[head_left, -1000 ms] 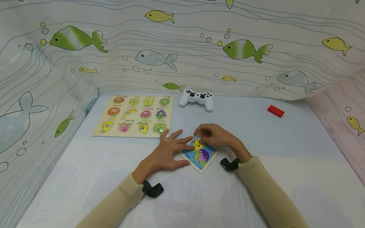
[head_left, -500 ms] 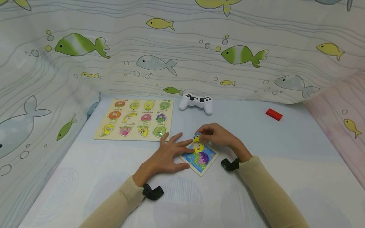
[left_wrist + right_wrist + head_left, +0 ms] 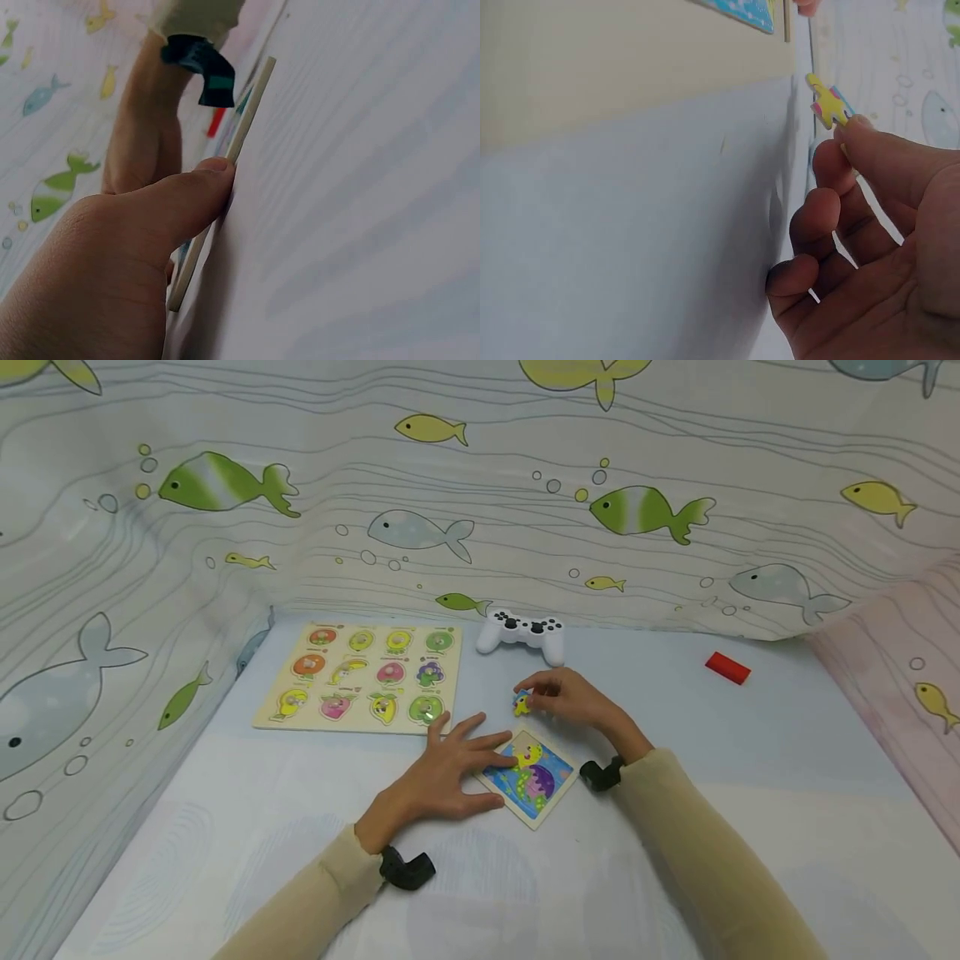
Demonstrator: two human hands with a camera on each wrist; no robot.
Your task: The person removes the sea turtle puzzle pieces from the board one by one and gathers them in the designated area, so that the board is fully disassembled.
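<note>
A small square jigsaw puzzle (image 3: 536,777) with a cartoon picture in yellow, purple and blue lies turned cornerwise on the table. My left hand (image 3: 450,772) rests at its left side with fingers spread and straight, one fingertip over the picture. In the left wrist view, the thumb touches the edge of the puzzle's wooden tray (image 3: 253,105). Just beyond the puzzle's far corner, my right hand (image 3: 576,697) pinches a yellow and blue puzzle piece (image 3: 521,702) between thumb and index finger. The right wrist view shows this puzzle piece (image 3: 829,105) held off the table. Bare tray shows at the far corner.
A wooden fruit peg puzzle board (image 3: 360,681) lies at the back left, close to the left fingertips. Behind the right hand is a white game controller (image 3: 522,635). A red block (image 3: 727,667) sits at the back right. Fish-patterned cloth walls (image 3: 540,527) surround the table.
My right hand has lifted a piece out of the puzzle's far corner and carried it away from the tray. The left hand stays on the puzzle. The head view has tilted slightly.
</note>
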